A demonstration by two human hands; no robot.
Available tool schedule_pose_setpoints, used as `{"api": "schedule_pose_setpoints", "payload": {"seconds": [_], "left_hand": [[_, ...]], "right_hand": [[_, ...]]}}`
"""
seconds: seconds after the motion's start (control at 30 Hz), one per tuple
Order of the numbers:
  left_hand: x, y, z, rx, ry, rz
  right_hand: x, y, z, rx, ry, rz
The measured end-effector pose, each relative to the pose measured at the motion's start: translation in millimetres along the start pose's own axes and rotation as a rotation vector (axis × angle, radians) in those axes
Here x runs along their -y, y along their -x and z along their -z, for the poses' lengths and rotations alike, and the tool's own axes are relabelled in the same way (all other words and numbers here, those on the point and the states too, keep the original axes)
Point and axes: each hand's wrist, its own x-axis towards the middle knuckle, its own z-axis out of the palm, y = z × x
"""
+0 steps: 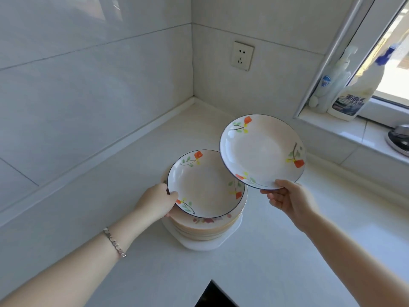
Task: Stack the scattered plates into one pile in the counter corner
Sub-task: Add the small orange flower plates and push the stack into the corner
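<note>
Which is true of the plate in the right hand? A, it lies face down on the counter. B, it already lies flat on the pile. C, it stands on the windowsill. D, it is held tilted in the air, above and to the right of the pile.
D: the right hand holds the raised plate by its near rim, tilted and clear of the pile, whose top plate the left hand touches.
</note>
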Motion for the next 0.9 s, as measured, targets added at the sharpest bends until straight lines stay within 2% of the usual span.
{"api": "schedule_pose_setpoints", "payload": {"seconds": [0.07, 0.17, 0.3, 0.6, 0.9], "left_hand": [[0, 5, -2, -0.132, -0.121, -0.029], [2, 5, -13, -0.225, 0.015, -0.083], [13, -10, -24, -0.177, 0.275, -0.152], [26, -11, -29, -0.193, 0.417, -0.216], [26, -10, -39, -0.234, 0.541, -0.201]], "right_hand": [[0, 4, -7, 0.033, 0.098, 0.003], [-3, 6, -19, 0.089, 0.192, -0.044], [-10, 3, -39, 0.152, 0.310, -0.143], [-20, 0, -56, 0.158, 0.475, -0.186], [-29, -8, -46, 0.130, 0.866, -0.157]]}}
